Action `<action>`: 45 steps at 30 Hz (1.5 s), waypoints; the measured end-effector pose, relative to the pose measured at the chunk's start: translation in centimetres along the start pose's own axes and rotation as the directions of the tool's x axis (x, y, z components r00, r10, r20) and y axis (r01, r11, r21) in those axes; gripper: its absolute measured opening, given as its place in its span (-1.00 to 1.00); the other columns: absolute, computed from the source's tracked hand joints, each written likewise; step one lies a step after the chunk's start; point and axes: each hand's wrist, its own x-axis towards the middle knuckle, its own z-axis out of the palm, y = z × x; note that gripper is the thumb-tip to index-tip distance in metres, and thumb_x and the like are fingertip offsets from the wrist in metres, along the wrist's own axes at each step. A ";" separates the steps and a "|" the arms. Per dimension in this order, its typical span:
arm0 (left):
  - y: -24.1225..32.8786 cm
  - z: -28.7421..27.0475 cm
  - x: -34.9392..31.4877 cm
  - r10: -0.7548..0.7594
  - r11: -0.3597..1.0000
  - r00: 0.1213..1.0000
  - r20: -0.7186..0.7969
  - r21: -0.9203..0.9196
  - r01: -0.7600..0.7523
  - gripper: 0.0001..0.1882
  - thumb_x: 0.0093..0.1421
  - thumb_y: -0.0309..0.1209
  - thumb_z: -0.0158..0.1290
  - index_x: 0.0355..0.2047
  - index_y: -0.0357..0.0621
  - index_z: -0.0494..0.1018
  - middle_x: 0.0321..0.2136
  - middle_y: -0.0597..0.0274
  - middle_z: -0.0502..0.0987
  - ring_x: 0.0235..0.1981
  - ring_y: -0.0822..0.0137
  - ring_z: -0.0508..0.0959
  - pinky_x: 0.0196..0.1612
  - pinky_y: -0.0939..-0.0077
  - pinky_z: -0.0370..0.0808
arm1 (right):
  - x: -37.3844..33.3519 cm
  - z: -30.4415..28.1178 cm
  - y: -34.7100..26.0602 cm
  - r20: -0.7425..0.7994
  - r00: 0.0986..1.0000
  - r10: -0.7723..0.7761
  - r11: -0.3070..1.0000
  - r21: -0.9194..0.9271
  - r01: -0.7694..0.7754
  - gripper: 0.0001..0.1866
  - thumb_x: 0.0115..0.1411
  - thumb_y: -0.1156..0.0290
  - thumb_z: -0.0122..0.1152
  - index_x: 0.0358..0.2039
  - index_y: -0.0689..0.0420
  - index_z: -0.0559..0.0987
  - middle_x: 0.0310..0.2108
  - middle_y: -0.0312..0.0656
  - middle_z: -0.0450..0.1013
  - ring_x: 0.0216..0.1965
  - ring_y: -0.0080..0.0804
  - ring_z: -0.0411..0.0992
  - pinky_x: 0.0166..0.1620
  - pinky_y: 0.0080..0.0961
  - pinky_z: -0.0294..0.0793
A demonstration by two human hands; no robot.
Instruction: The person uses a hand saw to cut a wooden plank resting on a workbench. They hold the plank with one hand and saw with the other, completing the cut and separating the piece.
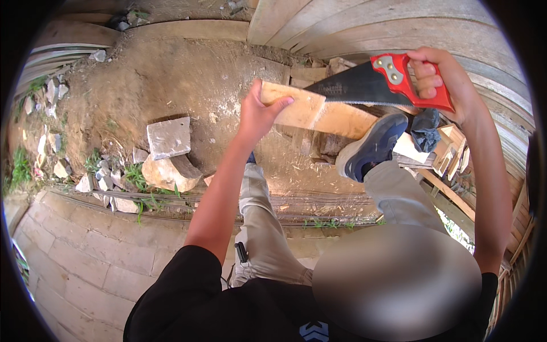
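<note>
My right hand (428, 74) is wrapped round the red handle of a hand saw (364, 82), whose dark blade points to the left. The toothed edge lies over a short wooden board (302, 108), at a pale line that crosses its face. Gripping the board's left end is my left hand (259, 114), with the thumb on top and the other fingers mostly hidden behind the end. My right shoe (373, 145) presses on the board's right end. Whether the teeth have cut into the wood at the line, I cannot tell.
Under and behind the board are wood pieces (319, 139). Offcuts (450, 151) and a dark cloth (425, 131) lie right of my shoe. Stone blocks (169, 138) sit on the dirt at left. A plank wall (393, 25) rises at the far right, and thin rods (188, 202) run along a brick edge.
</note>
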 end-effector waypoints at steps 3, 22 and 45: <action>0.0 0.7 -0.4 0.029 0.990 1.000 -0.009 0.136 -0.027 -0.55 0.08 -0.32 0.38 -0.28 -0.25 0.31 -0.37 0.06 0.64 -0.32 0.39 0.67 -0.31 0.49 0.62 | 0.1 -2.1 -2.6 0.101 0.991 0.093 0.989 -0.122 -0.080 -0.63 0.31 0.38 0.05 -0.65 -0.04 0.24 -0.70 -0.50 0.15 -0.76 -0.74 0.09 -0.67 -0.72 0.15; -4.3 -2.0 -0.5 -0.120 0.975 0.986 -0.115 0.171 0.138 -0.43 0.08 -0.28 0.38 -0.11 -0.39 0.31 -0.32 -0.04 0.62 -0.32 0.25 0.68 -0.31 0.40 0.62 | -7.7 -2.3 -8.5 -0.004 0.989 -0.151 0.972 -0.181 0.148 -0.56 0.29 0.29 0.16 -0.71 -0.15 0.24 -0.78 -0.62 0.08 -0.82 -0.83 -0.01 -0.78 -0.75 -0.08; 35.2 -30.5 -1.2 0.677 0.564 0.652 -0.340 0.810 -0.163 -0.77 0.16 -0.48 0.14 -0.15 -0.14 0.47 -0.45 0.08 0.56 -0.47 0.17 0.59 -0.38 0.28 0.49 | -25.7 1.6 3.3 0.118 0.947 -0.298 0.952 -0.034 0.303 -0.92 0.25 0.47 0.22 -0.34 0.14 0.48 -0.67 -0.48 0.23 -0.68 -0.71 0.15 -0.59 -0.62 0.12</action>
